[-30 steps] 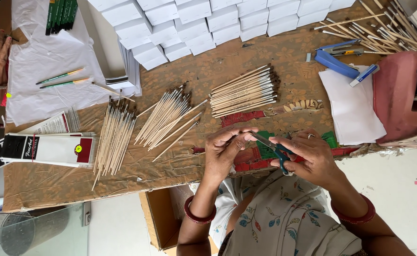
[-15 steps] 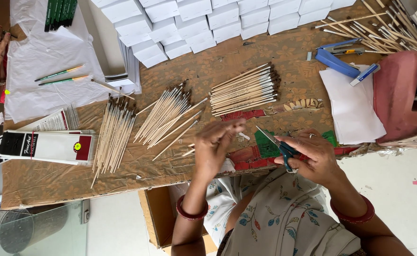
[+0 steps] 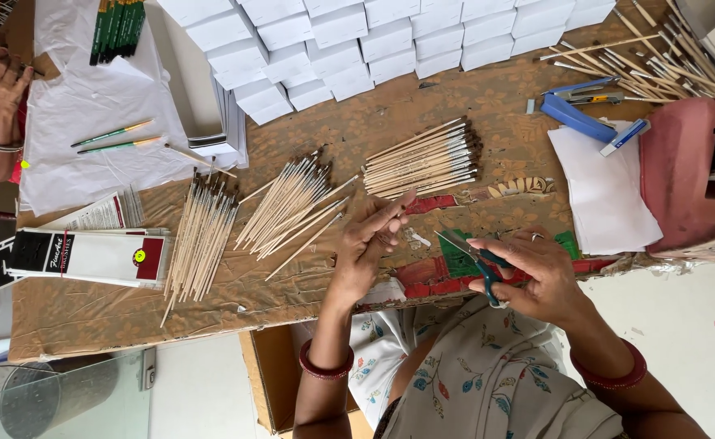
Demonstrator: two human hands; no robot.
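while i watch from the head camera, my left hand [image 3: 371,240] sits at the middle of the frame, fingers pinched on a thin wooden brush [image 3: 398,210] that points up toward the right. my right hand [image 3: 536,276], lower right of centre, is clenched around the blue handles of a pair of scissors [image 3: 473,254], blades pointing left and up; i cannot tell if the blades are parted. three heaps of brushes crowd the brown table [image 3: 487,154]: one left of centre [image 3: 201,234], one just left of my left hand [image 3: 292,207], and a neat bundle [image 3: 422,158] just above it. white boxes [image 3: 357,41] line the top edge. white paper sheets [image 3: 605,195] and a blue tool [image 3: 573,114] lie at the right, beside a red object [image 3: 682,175]. another person's hand [image 3: 0,81] shows at the upper left, near green pencils [image 3: 117,28].
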